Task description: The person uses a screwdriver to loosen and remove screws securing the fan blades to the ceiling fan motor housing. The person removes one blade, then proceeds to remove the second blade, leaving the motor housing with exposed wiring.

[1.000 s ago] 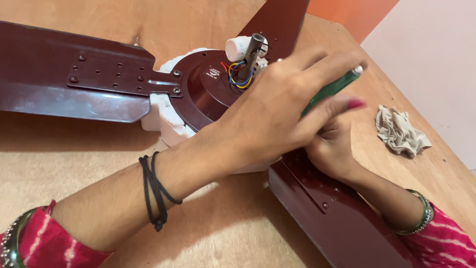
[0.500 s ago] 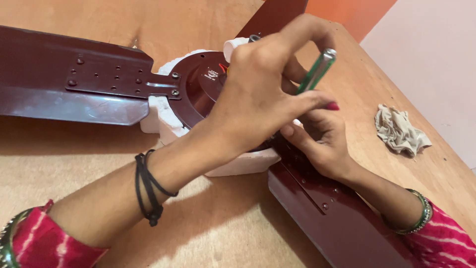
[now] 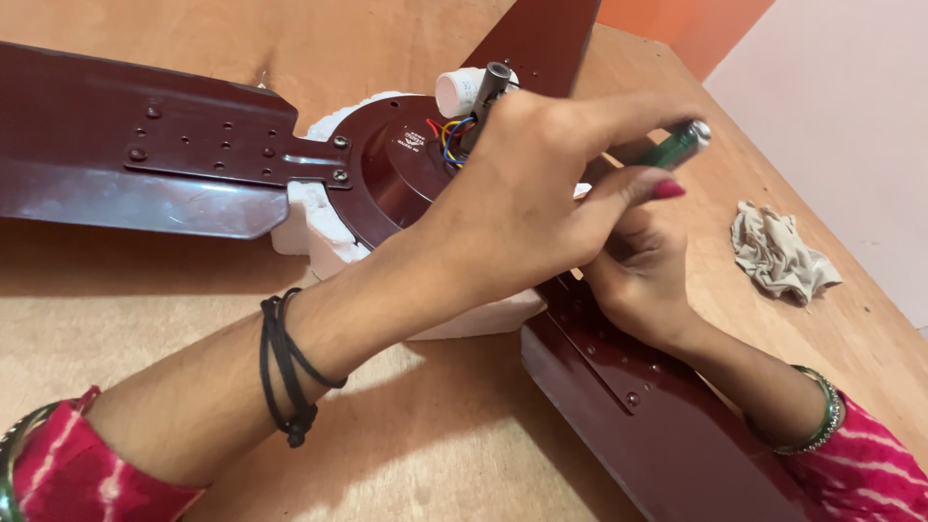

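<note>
A dark maroon ceiling fan lies on a wooden table, its motor housing resting on white foam. Coloured wires and a short metal rod stick up from the hub. My left hand reaches across the motor and holds the green handle of a screwdriver near its top. My right hand sits under it at the bracket of the near right blade, fingers curled around the tool's lower part, which is hidden.
A crumpled beige rag lies on the table at the right, near the table's edge. One blade stretches left, another points away at the top. Beyond the table are an orange wall and a pale floor.
My left hand has shifted on the screwdriver handle; the handle has tipped from nearly upright to leaning right. The hub's wires and rod, covered half a second ago, show again.
</note>
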